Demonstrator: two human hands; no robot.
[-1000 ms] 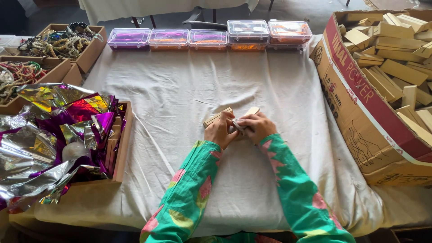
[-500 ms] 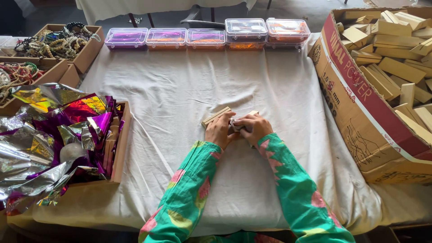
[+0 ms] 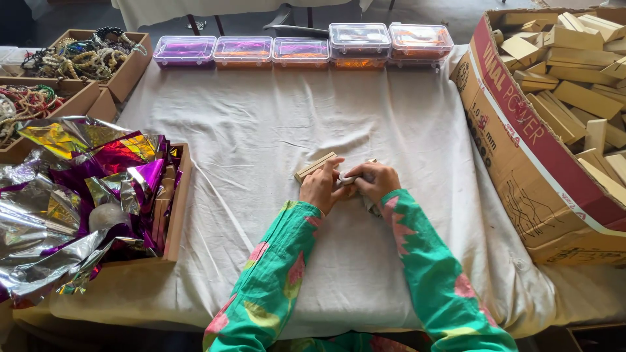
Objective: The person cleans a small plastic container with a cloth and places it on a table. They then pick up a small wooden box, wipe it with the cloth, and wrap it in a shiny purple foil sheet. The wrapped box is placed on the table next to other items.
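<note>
Head view, looking straight down: the left hand (image 3: 319, 187) is curled over one end of a small tan box (image 3: 315, 167), fingers folded onto it, while the right hand (image 3: 376, 181) is closed around a scrap of pale wrapping (image 3: 347, 178) pinched between the two hands. Both hands grip rather than lie flat, and they touch each other at the thumbs. The box rests on the white cloth (image 3: 261, 143) near the middle of the table, one long edge poking out past the left knuckles; most of it is hidden, so I cannot tell whether it is open or shut.

Judging by that, the work on this piece looks mid-way — the wrapping is bunched at one end and not laid around the box.

Further out, a tray of crumpled metallic foil (image 3: 85, 189) in purple, gold and silver sits to the left, with trays of bead bangles (image 3: 78, 55) behind it. Along the far edge runs a row of clear lidded containers (image 3: 300, 49). To the right, a big carton (image 3: 521, 156) holds many more tan boxes — none of those looks wrapped.
</note>
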